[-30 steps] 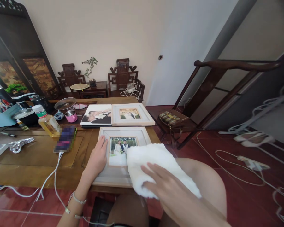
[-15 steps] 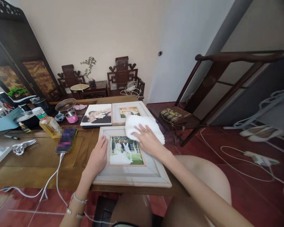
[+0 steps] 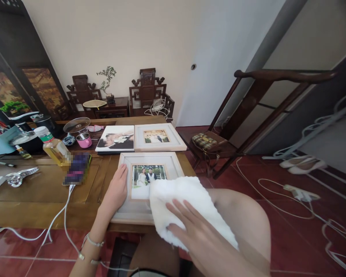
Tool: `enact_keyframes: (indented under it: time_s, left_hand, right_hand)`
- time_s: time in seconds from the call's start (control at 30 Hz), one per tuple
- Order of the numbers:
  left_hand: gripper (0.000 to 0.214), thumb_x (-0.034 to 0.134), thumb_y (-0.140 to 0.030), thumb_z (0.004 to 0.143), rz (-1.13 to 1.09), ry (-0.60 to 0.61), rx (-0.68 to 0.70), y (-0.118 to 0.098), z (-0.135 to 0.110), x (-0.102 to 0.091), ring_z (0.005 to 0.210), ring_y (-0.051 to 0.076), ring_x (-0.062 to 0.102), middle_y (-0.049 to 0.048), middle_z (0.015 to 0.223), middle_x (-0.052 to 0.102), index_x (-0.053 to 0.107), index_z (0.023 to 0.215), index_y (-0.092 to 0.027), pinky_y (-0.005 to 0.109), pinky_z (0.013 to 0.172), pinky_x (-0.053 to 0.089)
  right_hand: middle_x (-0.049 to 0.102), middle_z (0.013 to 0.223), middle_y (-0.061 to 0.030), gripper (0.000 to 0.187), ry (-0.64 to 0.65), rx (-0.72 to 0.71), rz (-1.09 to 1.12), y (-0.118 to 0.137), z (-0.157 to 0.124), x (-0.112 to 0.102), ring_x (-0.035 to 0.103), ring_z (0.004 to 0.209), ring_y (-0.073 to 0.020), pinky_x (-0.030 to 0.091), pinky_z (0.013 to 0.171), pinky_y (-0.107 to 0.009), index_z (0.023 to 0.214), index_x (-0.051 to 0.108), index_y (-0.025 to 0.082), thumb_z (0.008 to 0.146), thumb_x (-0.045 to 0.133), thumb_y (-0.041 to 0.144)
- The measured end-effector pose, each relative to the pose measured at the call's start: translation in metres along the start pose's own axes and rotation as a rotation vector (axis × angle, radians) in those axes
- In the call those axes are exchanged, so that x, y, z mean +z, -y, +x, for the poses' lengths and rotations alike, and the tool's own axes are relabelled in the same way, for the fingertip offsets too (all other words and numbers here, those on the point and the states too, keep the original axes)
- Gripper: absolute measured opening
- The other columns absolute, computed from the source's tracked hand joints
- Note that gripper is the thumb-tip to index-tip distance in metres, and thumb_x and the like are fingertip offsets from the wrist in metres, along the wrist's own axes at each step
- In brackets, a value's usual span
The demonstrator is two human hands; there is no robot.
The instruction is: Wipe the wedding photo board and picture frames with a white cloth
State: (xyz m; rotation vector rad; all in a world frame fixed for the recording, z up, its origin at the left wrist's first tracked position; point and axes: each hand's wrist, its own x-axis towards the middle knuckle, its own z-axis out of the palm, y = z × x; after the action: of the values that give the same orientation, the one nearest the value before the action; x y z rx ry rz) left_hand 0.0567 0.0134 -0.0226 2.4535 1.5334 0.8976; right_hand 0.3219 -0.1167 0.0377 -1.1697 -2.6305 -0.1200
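The low brown wooden table (image 3: pixel 40 192) stood on red floor tiles, with carved dark chairs against the pale far wall. From my remote seat I watched the right hand (image 3: pixel 196 231) lie flat, fingers spread apart, on top of a fluffy white towel (image 3: pixel 178 192). It pressed the cloth rather than gripping it. The towel covered the near right corner of a pale wooden picture frame holding a wedding photograph (image 3: pixel 145 175), which lay at the table's near edge. The left hand (image 3: pixel 115 190) rested open and palm down on the frame's left border, fingers together and pointing away (a bracelet showed at the wrist). Just beyond lay a second white picture frame (image 3: pixel 158 136) and, touching its left side, a frameless photo print (image 3: pixel 115 138). Left of the frames lay a dark phone (image 3: pixel 76 173) with a white cable (image 3: pixel 60 219) trailing off the table, near a clear bottle of yellow liquid (image 3: pixel 53 148) and a small pink cup (image 3: pixel 83 140).
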Motion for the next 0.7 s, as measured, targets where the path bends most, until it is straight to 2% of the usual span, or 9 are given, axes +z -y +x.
enact_keyframes:
  time_s: [0.07,0.13,0.27,0.33,0.43,0.5,0.57,0.7]
  left_hand:
    - [0.057,0.033,-0.002,0.082,-0.012,0.015,-0.001,0.002,0.000,0.000,0.139,0.024,0.029,0.0171,0.145,0.039,0.041,0.137,-0.010,0.046,0.114,0.027]
    - [0.060,0.033,0.000,0.079,-0.034,0.050,-0.004,0.002,0.000,-0.002,0.140,0.024,0.027,0.0177,0.146,0.038,0.040,0.137,-0.009,0.045,0.115,0.025]
    - [0.063,0.033,0.002,0.077,-0.084,0.103,-0.020,0.002,0.001,-0.007,0.141,0.024,0.023,0.0177,0.148,0.034,0.039,0.138,-0.008,0.046,0.116,0.023]
    - [0.061,0.033,0.001,0.078,-0.093,0.111,-0.027,0.001,0.001,-0.009,0.141,0.024,0.023,0.0174,0.148,0.034,0.040,0.138,-0.008,0.046,0.116,0.023]
    - [0.058,0.032,0.001,0.079,-0.086,0.100,-0.037,0.000,0.002,-0.009,0.140,0.024,0.025,0.0179,0.146,0.037,0.043,0.136,-0.008,0.046,0.115,0.025]
    - [0.057,0.032,0.001,0.080,-0.085,0.078,-0.034,0.000,0.001,-0.009,0.139,0.024,0.027,0.0174,0.144,0.040,0.045,0.135,-0.009,0.046,0.115,0.026]
    - [0.057,0.032,0.001,0.080,-0.086,0.052,-0.028,-0.001,0.001,-0.008,0.139,0.023,0.030,0.0165,0.143,0.042,0.045,0.135,-0.011,0.047,0.114,0.027]
    - [0.058,0.032,0.001,0.079,-0.066,0.035,-0.040,-0.002,0.001,-0.006,0.138,0.024,0.030,0.0173,0.143,0.041,0.043,0.136,-0.010,0.048,0.114,0.027]
  right_hand:
    - [0.049,0.137,-0.0153,0.053,0.029,0.030,0.046,-0.003,0.005,0.004,0.035,0.132,-0.0338,0.032,0.107,-0.053,0.107,0.061,0.020,0.059,0.049,-0.003]
    - [0.047,0.138,-0.0181,0.057,0.058,0.079,0.081,-0.016,0.019,0.010,0.031,0.135,-0.0331,0.030,0.108,-0.053,0.112,0.058,0.016,0.058,0.047,-0.002]
    - [0.047,0.135,-0.0244,0.060,0.039,0.227,0.072,-0.064,0.064,0.022,0.027,0.137,-0.0311,0.031,0.107,-0.049,0.125,0.048,0.008,0.065,0.046,0.002]
    - [0.050,0.133,-0.0236,0.059,0.003,0.240,0.039,-0.090,0.087,0.027,0.025,0.137,-0.0297,0.025,0.109,-0.048,0.127,0.046,0.007,0.068,0.045,0.003]
    - [0.055,0.127,-0.0233,0.057,0.009,0.234,-0.044,-0.114,0.114,0.033,0.024,0.137,-0.0319,0.018,0.108,-0.056,0.125,0.047,0.006,0.068,0.042,0.001]
    - [0.055,0.127,-0.0214,0.060,0.036,0.205,-0.076,-0.115,0.119,0.034,0.026,0.136,-0.0328,0.018,0.107,-0.059,0.125,0.049,0.008,0.067,0.041,-0.002]
    - [0.051,0.134,-0.0189,0.063,0.069,0.154,-0.097,-0.105,0.113,0.033,0.028,0.135,-0.0333,0.018,0.107,-0.060,0.124,0.051,0.012,0.064,0.042,-0.005]
    - [0.045,0.140,-0.0188,0.060,0.164,0.079,-0.118,-0.063,0.075,0.019,0.032,0.133,-0.0383,0.020,0.106,-0.062,0.119,0.057,0.015,0.064,0.046,-0.005]
